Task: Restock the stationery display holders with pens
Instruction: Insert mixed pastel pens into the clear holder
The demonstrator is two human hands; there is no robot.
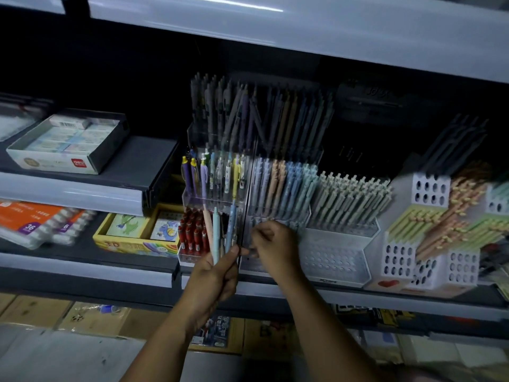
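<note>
My left hand [213, 274] grips a small bunch of pastel pens [220, 232], pink, mint and blue, upright in front of the shelf. My right hand [271, 248] is beside it with curled fingers at the lower front of the clear tiered pen holder [278, 213]; motion blur hides whether it pinches a pen. The holder's upper rows carry pastel blue, peach and grey pens [283, 183]. To its left another clear holder [212, 199] has mixed purple and yellow pens, with red pens [192, 232] in its bottom tier.
A white perforated holder [336, 257] of pale green pens stands right of the hands, with more white perforated holders [429, 188] beyond. On the left are an eraser box [66, 142], a yellow puzzle box [135, 238] and orange packs [30, 219]. Cardboard boxes lie on the floor.
</note>
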